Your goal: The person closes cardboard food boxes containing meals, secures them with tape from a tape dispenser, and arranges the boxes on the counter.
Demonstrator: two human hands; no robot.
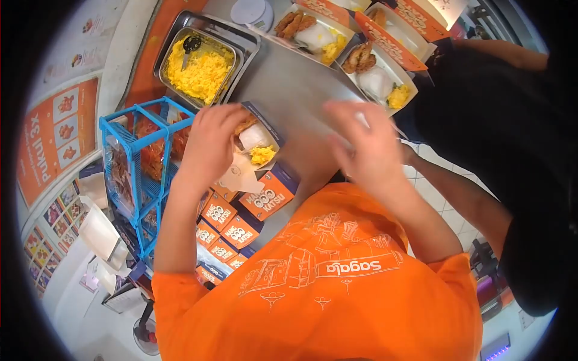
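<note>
My left hand [212, 139] is at the left side of an open cardboard meal box [272, 127], its fingers bent over the edge and gripping it. Inside lie fried chicken [244, 125], a block of white rice [254, 137] and yellow scrambled egg [262, 155]; the hand hides part of the chicken. Over the steel counter, to the right of this box, my right hand [368, 141] is raised and blurred, with thumb and fingers apart. A whitish patch shows by its fingers, too smeared to make out.
A steel tray [236, 60] of scrambled egg with a black spoon [191, 45] stands at the back left. Filled meal boxes [376, 81] line the back right, beside a person in black [481, 114]. Blue plastic racks [135, 144] and folded orange boxes [241, 231] stand at left.
</note>
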